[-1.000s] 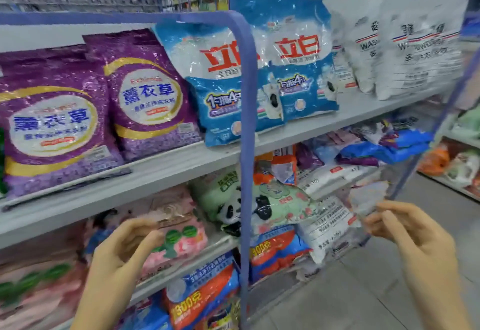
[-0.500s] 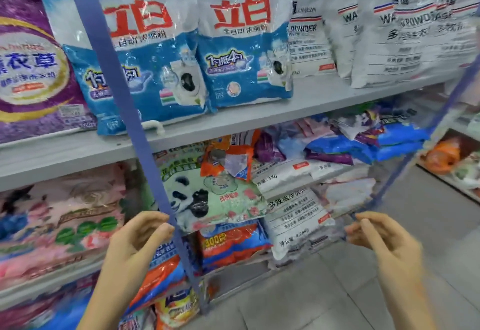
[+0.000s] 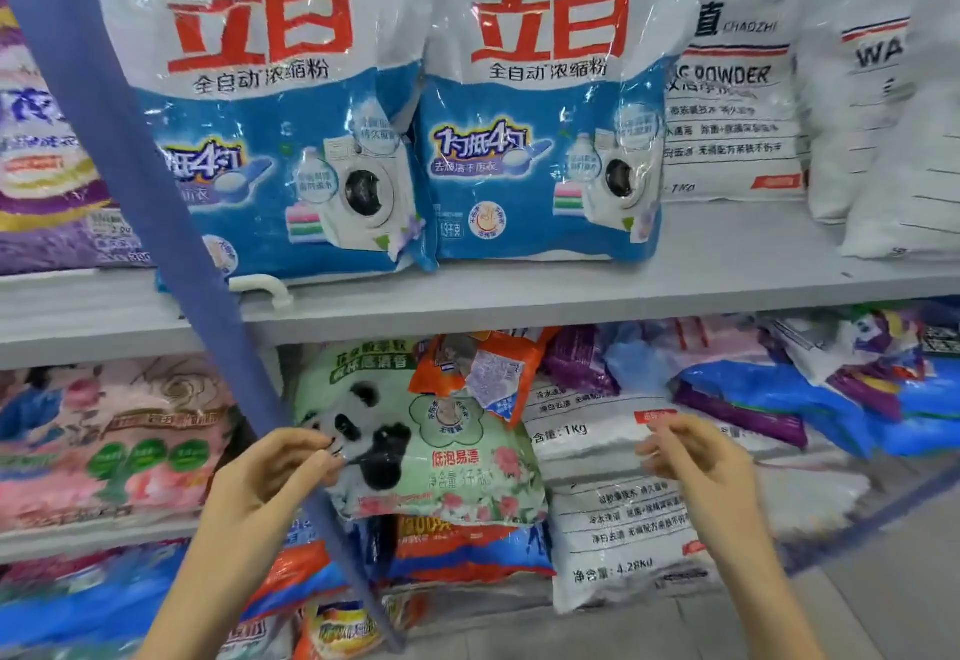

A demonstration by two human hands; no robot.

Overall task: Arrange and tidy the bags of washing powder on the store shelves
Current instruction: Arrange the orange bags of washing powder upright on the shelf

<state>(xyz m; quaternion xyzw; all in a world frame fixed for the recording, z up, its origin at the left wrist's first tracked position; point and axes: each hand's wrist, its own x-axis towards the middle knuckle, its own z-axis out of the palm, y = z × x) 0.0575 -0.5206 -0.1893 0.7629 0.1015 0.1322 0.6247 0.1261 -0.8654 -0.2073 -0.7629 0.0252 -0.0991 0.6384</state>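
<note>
Left hand [image 3: 270, 482]: hovering empty, loosely curled, before green panda-print plastic bag [image 3: 441, 456].
Right hand [image 3: 701, 472]: hovering empty, loosely curled, before white printed plastic sack [image 3: 613, 540].

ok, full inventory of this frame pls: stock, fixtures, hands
blue bags: two, blue-white, upper shelf centre
purple bag: one, purple, upper shelf far left
white bags: at least two, white, upper shelf right
panda bag: one, pale green, lower shelf centre
orange bag: one, orange, against panda bag's top
pink bag: one, pink floral, lower shelf left
white sacks: two, white, stacked right of panda bag
loose pile: several, blue and purple, lower shelf right
bottom bags: several, orange and blue, below panda bag
post: one, blue, slanting across the left
left hand: one, empty, before panda bag
right hand: one, empty, before white sacks
</note>
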